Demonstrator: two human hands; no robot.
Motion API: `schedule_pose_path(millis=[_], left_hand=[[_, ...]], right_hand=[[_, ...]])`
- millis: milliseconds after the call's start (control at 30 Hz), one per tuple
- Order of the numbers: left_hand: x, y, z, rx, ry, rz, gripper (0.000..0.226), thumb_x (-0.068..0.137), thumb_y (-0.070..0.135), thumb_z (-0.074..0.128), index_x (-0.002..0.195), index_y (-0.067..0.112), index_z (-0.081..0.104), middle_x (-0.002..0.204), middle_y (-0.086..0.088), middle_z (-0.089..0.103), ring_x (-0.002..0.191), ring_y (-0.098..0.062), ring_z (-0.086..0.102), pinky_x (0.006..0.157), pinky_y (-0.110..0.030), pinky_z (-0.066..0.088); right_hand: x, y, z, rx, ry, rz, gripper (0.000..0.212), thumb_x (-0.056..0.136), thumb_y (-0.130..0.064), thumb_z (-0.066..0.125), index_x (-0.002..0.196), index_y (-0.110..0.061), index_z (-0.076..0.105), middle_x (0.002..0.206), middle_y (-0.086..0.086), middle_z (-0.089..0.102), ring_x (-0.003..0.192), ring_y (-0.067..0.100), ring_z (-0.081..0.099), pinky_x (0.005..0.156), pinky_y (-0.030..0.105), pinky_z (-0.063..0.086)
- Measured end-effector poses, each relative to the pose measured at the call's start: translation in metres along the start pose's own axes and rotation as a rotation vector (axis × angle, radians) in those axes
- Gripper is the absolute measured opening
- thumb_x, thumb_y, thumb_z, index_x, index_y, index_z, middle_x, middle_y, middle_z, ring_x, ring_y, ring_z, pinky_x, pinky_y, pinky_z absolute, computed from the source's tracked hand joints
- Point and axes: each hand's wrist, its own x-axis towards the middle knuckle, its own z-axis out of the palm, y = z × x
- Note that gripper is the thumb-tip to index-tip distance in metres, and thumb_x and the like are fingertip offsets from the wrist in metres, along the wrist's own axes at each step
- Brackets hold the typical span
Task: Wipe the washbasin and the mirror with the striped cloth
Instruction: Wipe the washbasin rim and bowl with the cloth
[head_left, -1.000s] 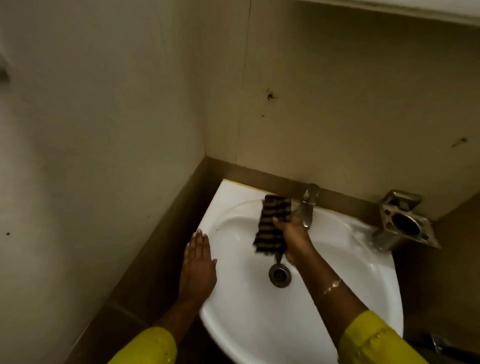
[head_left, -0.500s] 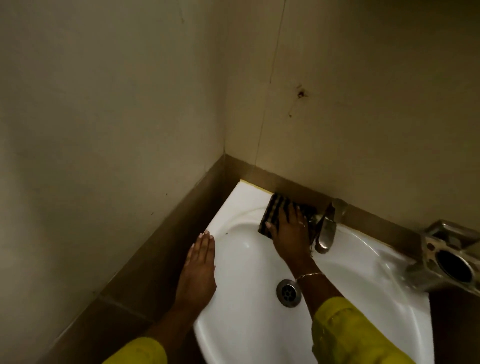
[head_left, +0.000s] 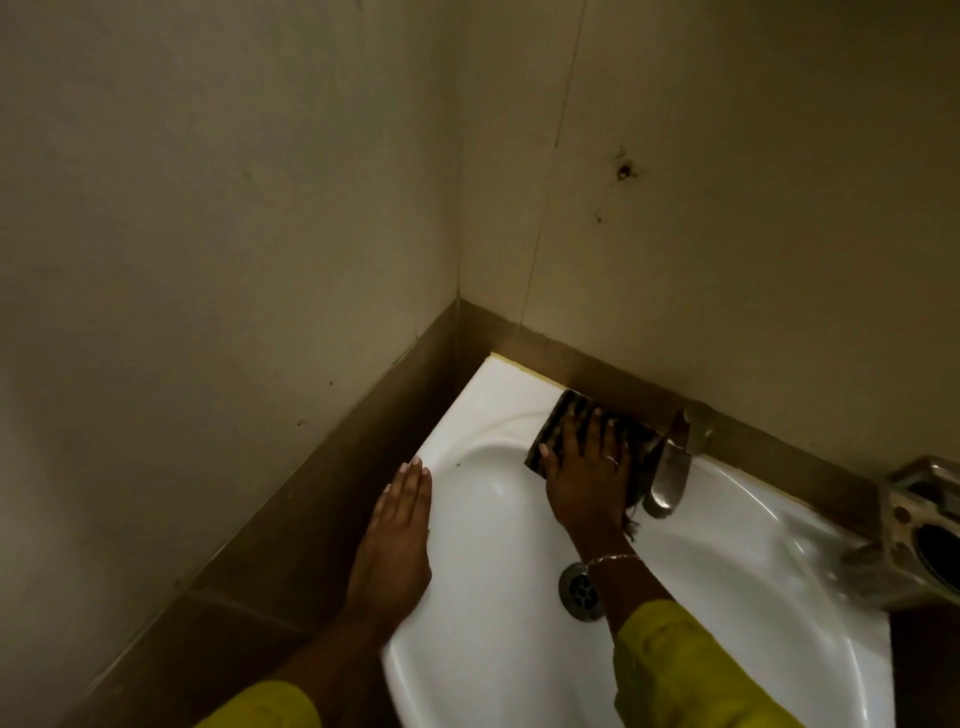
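Observation:
A white corner washbasin fills the lower middle of the view. The dark striped cloth lies on the basin's back rim, just left of the metal tap. My right hand presses flat on the cloth with its fingers spread and straight. My left hand rests flat on the basin's left rim, fingers together. The drain sits in the bowl, partly behind my right forearm. No mirror is in view.
Two beige walls meet in a corner right behind the basin, with a brown tile band along their base. A metal holder is fixed at the basin's right edge. A small hole marks the back wall.
My right hand carried the cloth up from over the bowl onto the back rim beside the tap and now presses it flat there. The left hand stayed on the rim. The view shifted left.

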Motion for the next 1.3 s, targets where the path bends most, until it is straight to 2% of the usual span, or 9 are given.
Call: schedule_pose_path(millis=[167,233,333,433,567,867,1133,1200,1300], left_hand=[[0.002,0.000,-0.003,-0.010,0.003,-0.014,0.094,0.052,-0.005,0.076,0.135,0.001,0.033,0.138,-0.017,0.050,0.125,-0.031,0.050,0.111,-0.025,0.004],[0.002,-0.001,0.000,-0.021,0.005,-0.016,0.089,0.056,-0.002,0.077,0.135,0.000,0.036,0.139,-0.018,0.048,0.125,-0.031,0.050,0.114,-0.028,0.020],[0.000,0.007,-0.010,-0.172,-0.016,-0.157,0.074,0.082,0.010,0.062,0.144,0.006,0.022,0.152,-0.015,0.026,0.133,-0.033,0.040,0.095,-0.037,0.048],[0.002,0.013,-0.018,-0.254,-0.105,-0.337,0.067,0.094,0.026,0.042,0.148,0.014,0.003,0.154,-0.011,0.021,0.128,-0.031,0.043,0.095,-0.039,0.043],[0.004,0.015,-0.021,-0.268,-0.101,-0.374,0.065,0.095,0.029,0.040,0.148,0.015,0.004,0.150,-0.011,0.027,0.118,-0.032,0.052,0.093,-0.040,0.044],[0.003,0.014,-0.019,-0.258,-0.121,-0.362,0.065,0.095,0.030,0.040,0.148,0.015,0.005,0.150,-0.010,0.028,0.116,-0.032,0.053,0.093,-0.040,0.044],[0.003,0.011,-0.016,-0.258,-0.120,-0.343,0.065,0.096,0.030,0.040,0.148,0.015,0.004,0.150,-0.011,0.027,0.118,-0.031,0.052,0.095,-0.038,0.043],[0.002,0.010,-0.015,-0.263,-0.122,-0.338,0.065,0.095,0.030,0.040,0.148,0.015,0.004,0.150,-0.011,0.028,0.119,-0.031,0.051,0.096,-0.039,0.043],[0.003,0.011,-0.017,-0.270,-0.121,-0.339,0.065,0.095,0.030,0.040,0.148,0.015,0.005,0.150,-0.011,0.028,0.120,-0.032,0.051,0.096,-0.040,0.043]], right_hand=[[0.020,-0.003,-0.007,-0.037,-0.021,-0.185,0.076,0.094,-0.053,-0.003,0.135,-0.014,0.048,0.136,0.018,0.051,0.124,0.039,0.049,0.094,0.060,0.040],[0.023,0.001,-0.004,-0.045,0.020,-0.240,0.077,0.092,-0.057,-0.003,0.138,-0.016,0.042,0.142,0.017,0.045,0.130,0.039,0.042,0.100,0.059,0.033],[0.011,0.010,0.003,-0.033,0.090,-0.113,0.076,0.092,-0.057,0.001,0.137,-0.012,0.043,0.139,0.022,0.046,0.128,0.042,0.043,0.100,0.060,0.033],[-0.004,0.016,0.011,-0.026,0.129,-0.002,0.069,0.092,-0.051,0.016,0.133,-0.005,0.047,0.134,0.029,0.049,0.123,0.047,0.046,0.100,0.061,0.035],[0.007,0.001,0.011,0.000,0.156,0.056,0.065,0.089,-0.045,0.023,0.132,-0.003,0.049,0.132,0.030,0.049,0.122,0.047,0.047,0.100,0.059,0.035],[0.042,-0.044,0.012,0.002,0.138,-0.223,0.072,0.085,-0.048,0.010,0.138,-0.010,0.041,0.147,0.021,0.035,0.138,0.038,0.028,0.111,0.055,0.016],[0.057,-0.087,0.008,0.060,0.066,-0.314,0.063,0.091,-0.046,0.019,0.143,-0.015,0.033,0.154,0.015,0.022,0.143,0.030,0.014,0.114,0.050,0.005],[0.057,-0.093,0.010,0.045,0.044,-0.406,0.059,0.092,-0.047,0.025,0.142,-0.018,0.035,0.154,0.012,0.023,0.143,0.029,0.014,0.114,0.048,0.005],[0.044,-0.087,0.014,0.094,0.065,-0.536,0.065,0.086,-0.053,0.018,0.136,-0.021,0.046,0.149,0.011,0.035,0.140,0.030,0.026,0.112,0.049,0.012]])
